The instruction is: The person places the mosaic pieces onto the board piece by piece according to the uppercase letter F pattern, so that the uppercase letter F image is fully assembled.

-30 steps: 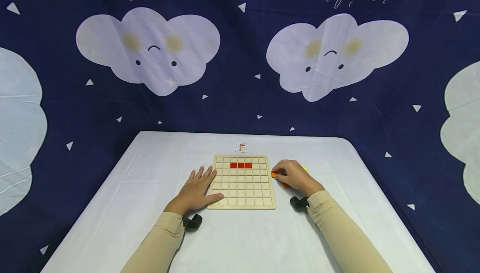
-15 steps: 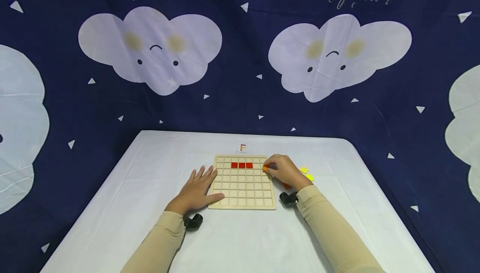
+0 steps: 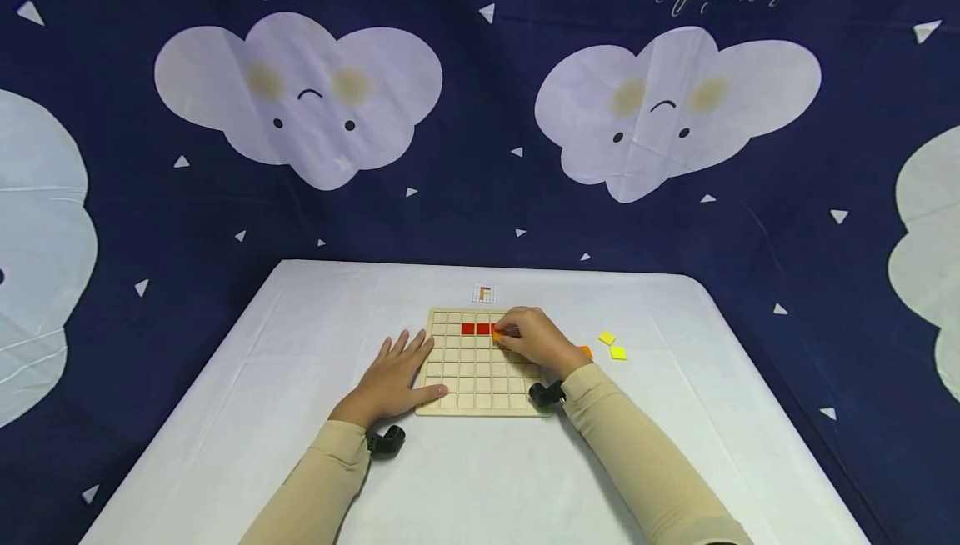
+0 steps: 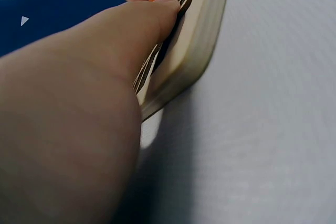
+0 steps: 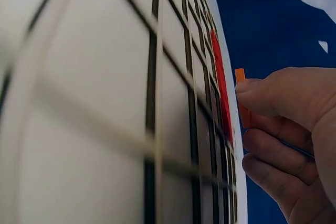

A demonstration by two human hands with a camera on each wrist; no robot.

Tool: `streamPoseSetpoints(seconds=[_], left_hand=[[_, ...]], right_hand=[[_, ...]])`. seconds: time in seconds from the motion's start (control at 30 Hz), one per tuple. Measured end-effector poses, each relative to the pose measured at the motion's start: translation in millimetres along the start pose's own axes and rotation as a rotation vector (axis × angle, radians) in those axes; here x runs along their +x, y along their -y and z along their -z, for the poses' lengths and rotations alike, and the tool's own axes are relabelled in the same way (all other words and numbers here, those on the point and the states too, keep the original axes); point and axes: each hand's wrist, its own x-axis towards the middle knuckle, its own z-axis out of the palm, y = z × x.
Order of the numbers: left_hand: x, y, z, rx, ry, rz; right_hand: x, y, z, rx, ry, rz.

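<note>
A wooden grid board [image 3: 480,402] lies on the white table, with red square tiles [image 3: 476,329] in a row near its far edge. My left hand [image 3: 390,382] rests with spread fingers on the board's left side, thumb over the near left cells. My right hand [image 3: 534,337] is over the upper right part of the board. Its thumb and fingers pinch an orange square tile [image 5: 241,98], seen edge-on in the right wrist view and just above the grid. In the head view that tile is partly hidden by the fingers, beside the rightmost red tile.
Right of the board lie two yellow tiles [image 3: 618,352] and an orange tile [image 3: 586,352], partly covered by the right wrist. A small printed pattern card [image 3: 484,294] sits beyond the board's far edge. A dark blue cloth with clouds [image 3: 480,220] hangs behind the table [image 3: 337,303].
My right hand has moved left, from beside the board to over its upper right cells, carrying the orange tile. The left hand has stayed in place on the board.
</note>
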Motion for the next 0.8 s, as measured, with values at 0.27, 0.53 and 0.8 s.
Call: streamPoseSetpoints(seconds=[0.27,0.53,0.8], left_hand=[[1.3,1.1,0.5,0.008,0.012,-0.007],[1.6,2.1,-0.2,0.008,0.010,-0.020],[1.2,2.8,-0.5,0.014,0.008,-0.016]], right_hand=[[14.9,18.3,-15.3,-0.008,0.005,0.079],[23.4,31.1,-28.1,-0.025,0.048,0.096],[29.3,33.4,-34.4,-0.058,0.052,0.088]])
